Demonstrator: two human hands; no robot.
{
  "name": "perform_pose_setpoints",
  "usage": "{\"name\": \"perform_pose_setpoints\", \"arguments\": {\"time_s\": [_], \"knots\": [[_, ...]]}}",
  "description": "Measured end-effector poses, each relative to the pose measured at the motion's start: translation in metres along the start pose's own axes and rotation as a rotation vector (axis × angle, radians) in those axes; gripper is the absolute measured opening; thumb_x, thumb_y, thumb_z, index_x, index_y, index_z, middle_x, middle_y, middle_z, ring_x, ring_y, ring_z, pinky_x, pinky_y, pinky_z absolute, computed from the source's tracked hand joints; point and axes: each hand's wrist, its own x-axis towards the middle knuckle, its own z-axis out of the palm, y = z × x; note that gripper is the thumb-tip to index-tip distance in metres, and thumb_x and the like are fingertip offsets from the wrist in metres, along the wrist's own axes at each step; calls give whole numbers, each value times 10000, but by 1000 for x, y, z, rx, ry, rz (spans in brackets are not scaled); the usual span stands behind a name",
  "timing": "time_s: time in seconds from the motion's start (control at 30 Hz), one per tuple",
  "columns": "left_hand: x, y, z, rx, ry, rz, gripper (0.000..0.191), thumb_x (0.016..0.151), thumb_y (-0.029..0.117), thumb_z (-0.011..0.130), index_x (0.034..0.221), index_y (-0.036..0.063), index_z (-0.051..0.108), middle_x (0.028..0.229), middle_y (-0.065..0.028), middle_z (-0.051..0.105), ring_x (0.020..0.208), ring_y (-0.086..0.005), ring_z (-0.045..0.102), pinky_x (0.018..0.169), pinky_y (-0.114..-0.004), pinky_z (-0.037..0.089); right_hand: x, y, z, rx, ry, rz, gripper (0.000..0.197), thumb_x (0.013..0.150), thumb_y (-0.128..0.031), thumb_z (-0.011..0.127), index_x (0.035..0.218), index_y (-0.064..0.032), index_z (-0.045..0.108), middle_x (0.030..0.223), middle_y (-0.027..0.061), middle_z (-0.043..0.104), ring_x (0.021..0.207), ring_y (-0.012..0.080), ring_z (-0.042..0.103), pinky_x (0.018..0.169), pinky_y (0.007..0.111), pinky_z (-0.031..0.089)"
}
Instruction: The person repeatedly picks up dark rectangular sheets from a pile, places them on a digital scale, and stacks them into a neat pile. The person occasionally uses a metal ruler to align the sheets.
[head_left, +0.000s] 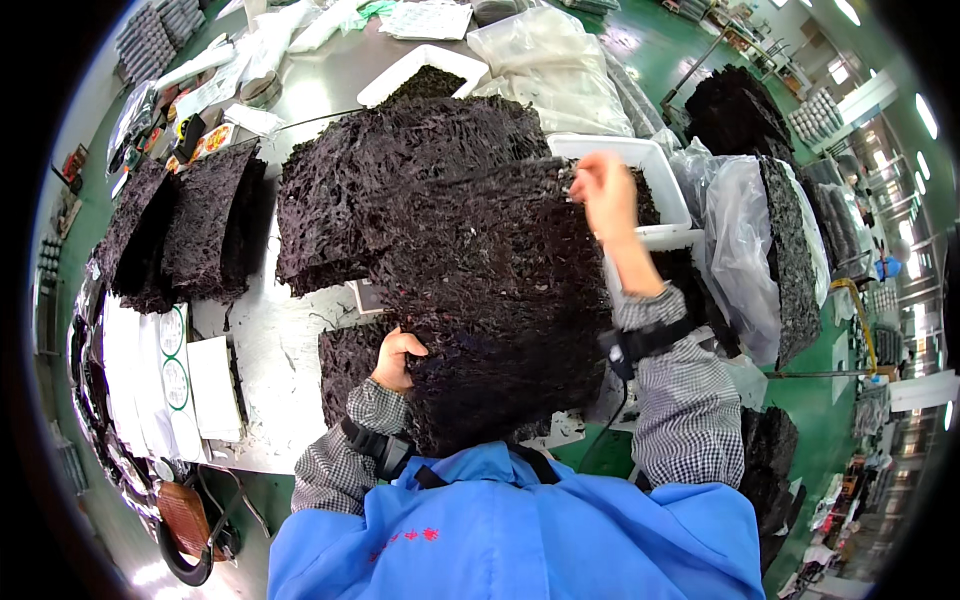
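Observation:
A large sheet of dark dried seaweed (495, 285) is held up in front of me, tilted, above the table. My left hand (395, 358) grips its left edge low down, thumb on the near face and fingers behind. At the upper right corner is my right hand (606, 193), motion-blurred, with the fingers bent against the sheet's edge where small pale bits show. Blur hides whether they pinch anything. A stack of similar seaweed sheets (322, 187) lies behind. More seaweed (349, 360) shows beneath the held sheet, near my left hand.
A white plastic tray (679, 195) stands right of the sheet, another white tray (367, 94) behind the stack. Folded seaweed sheets (210, 225) stand at left, beside papers and round labels (172, 382). Plastic bags (739, 240) crowd the right. A chair (187, 517) is at lower left.

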Motion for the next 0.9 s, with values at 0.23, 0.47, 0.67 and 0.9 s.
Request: {"name": "perform_pose_setpoints", "arguments": {"time_s": [0.23,0.47,0.67,0.9], "knots": [[2,15,76,3,-51,-91,688,643,-10,465,1325,-11,370,1267,-169,498,1140,-280,517,976,-366,418,-98,-68,-44,-209,-279,79,635,776,-352,702,1212,50,476,1189,254,519,1025,277,569,828,357,473],[53,-42,190,512,-690,-87,896,849,708,93,1446,41,81,1520,-77,-12,1397,-198,-21,1115,-377,-4,-188,-62,-56,-118,-70,28,671,746,-153,737,1282,60,395,1127,145,556,1003,192,546,876,288,434],[78,-53,187,815,-632,306,619,897,335,525,1400,62,288,1468,-84,244,1362,-207,205,1106,-384,144,-196,-10,-150,477,568,191,210,800,-15,610,1008,18,610,983,61,626,860,158,592,810,287,457],[45,-86,104,162,125,-30,604,866,191,619,1350,86,273,1278,-84,405,1168,-218,423,1024,-412,336,-193,-22,-159,661,794,87,334,816,-99,602,1129,2,539,1090,92,584,951,207,582,841,334,478]]}}
